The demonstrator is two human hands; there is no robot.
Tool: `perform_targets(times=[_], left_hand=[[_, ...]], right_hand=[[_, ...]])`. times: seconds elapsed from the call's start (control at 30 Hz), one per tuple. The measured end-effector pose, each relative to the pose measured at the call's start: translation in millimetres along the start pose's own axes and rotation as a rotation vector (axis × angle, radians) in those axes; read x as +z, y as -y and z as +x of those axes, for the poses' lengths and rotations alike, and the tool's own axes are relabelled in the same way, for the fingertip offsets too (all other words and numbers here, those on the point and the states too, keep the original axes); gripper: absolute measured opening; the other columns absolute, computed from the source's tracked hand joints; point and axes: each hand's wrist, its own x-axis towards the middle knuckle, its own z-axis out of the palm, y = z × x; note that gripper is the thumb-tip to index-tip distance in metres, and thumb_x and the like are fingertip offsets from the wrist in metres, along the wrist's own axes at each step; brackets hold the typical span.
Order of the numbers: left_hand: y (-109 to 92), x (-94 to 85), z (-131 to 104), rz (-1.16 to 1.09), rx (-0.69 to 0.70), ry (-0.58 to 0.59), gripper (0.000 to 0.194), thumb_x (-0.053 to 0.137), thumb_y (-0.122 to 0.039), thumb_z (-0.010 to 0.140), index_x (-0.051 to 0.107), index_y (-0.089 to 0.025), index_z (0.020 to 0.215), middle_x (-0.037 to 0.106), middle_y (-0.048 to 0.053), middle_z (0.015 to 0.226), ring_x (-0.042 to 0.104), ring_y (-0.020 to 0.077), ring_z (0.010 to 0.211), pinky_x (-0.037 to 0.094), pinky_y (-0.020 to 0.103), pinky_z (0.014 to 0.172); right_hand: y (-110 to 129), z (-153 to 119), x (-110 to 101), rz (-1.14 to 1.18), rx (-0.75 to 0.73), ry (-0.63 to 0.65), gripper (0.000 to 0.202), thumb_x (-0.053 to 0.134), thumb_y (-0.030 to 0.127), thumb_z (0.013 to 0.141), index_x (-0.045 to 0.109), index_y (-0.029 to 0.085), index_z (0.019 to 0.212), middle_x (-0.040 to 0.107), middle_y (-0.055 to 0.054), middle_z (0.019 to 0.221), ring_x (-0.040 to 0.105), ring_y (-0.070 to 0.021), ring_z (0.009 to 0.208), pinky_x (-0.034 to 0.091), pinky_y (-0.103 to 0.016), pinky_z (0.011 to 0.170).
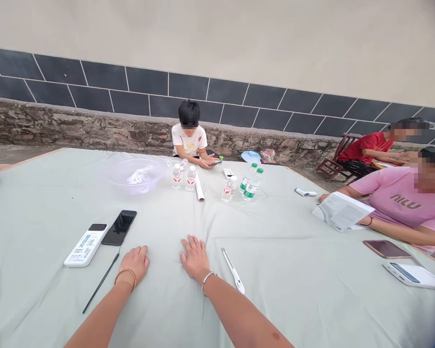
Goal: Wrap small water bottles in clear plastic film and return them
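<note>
My left hand (135, 263) rests palm down on the pale cloth, its fingers loosely bent and nothing visible in them. Beside it lie a black smartphone (120, 227) and a white device with a small dark screen (87, 245). A thin black strap (101, 282) runs along the cloth left of my wrist. My right hand (195, 256) lies flat with its fingers spread, touching only the cloth. Just to its right is a white utility knife (233, 270), apart from the hand.
Farther back stand a translucent basin (136, 175), small water bottles (190, 179), green-capped bottles (253, 184) and a white roll (199, 187). Across the table, a person (189, 137) holds a phone. At right, a person in pink (398, 205) holds a paper leaflet (342, 211).
</note>
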Motion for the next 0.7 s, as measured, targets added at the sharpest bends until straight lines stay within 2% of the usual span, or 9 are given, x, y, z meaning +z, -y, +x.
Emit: perform_targets(times=[0.23, 0.4, 0.6, 0.7], left_hand=[[-0.4, -3.7, -1.6, 0.001, 0.001, 0.0, 0.033, 0.034, -0.019, 0.089, 0.058, -0.015, 0.11, 0.063, 0.011, 0.105, 0.058, 0.024, 0.102, 0.041, 0.035, 0.088], [-2.4, -12.7, -2.9, -0.013, -0.002, -0.014, 0.029, 0.036, -0.017, 0.088, 0.058, -0.014, 0.107, 0.064, 0.012, 0.103, 0.058, 0.0254, 0.1, 0.041, 0.037, 0.087], [-6.5, -26.9, -3.1, -0.023, -0.031, 0.011, 0.025, 0.039, -0.02, 0.089, 0.056, -0.014, 0.107, 0.062, 0.013, 0.104, 0.056, 0.0256, 0.102, 0.041, 0.037, 0.087], [-4.7, -28.6, 0.5, -0.027, -0.034, 0.013, 0.024, 0.04, -0.023, 0.09, 0.055, -0.015, 0.108, 0.062, 0.012, 0.107, 0.055, 0.0235, 0.102, 0.04, 0.035, 0.088]], right_hand=[[1.4, 0.4, 0.0, -0.006, 0.005, 0.013, 0.056, 0.025, 0.044, 0.096, 0.033, 0.024, 0.147, 0.022, -0.007, 0.157, 0.015, -0.023, 0.145, 0.009, -0.047, 0.116], [2.2, 3.0, -0.2, -0.023, 0.013, 0.015, 0.055, 0.026, 0.043, 0.096, 0.033, 0.024, 0.147, 0.023, -0.006, 0.157, 0.015, -0.0222, 0.145, 0.008, -0.046, 0.116], [3.2, 9.7, 0.9, -0.125, 0.004, -0.012, 0.055, 0.028, 0.041, 0.095, 0.036, 0.022, 0.145, 0.028, -0.007, 0.155, 0.021, -0.0244, 0.143, 0.014, -0.047, 0.114], [0.6, 17.0, 5.5, -0.178, -0.004, -0.07, 0.054, 0.026, 0.039, 0.094, 0.039, 0.021, 0.143, 0.032, -0.008, 0.153, 0.025, -0.0247, 0.141, 0.018, -0.048, 0.113]])
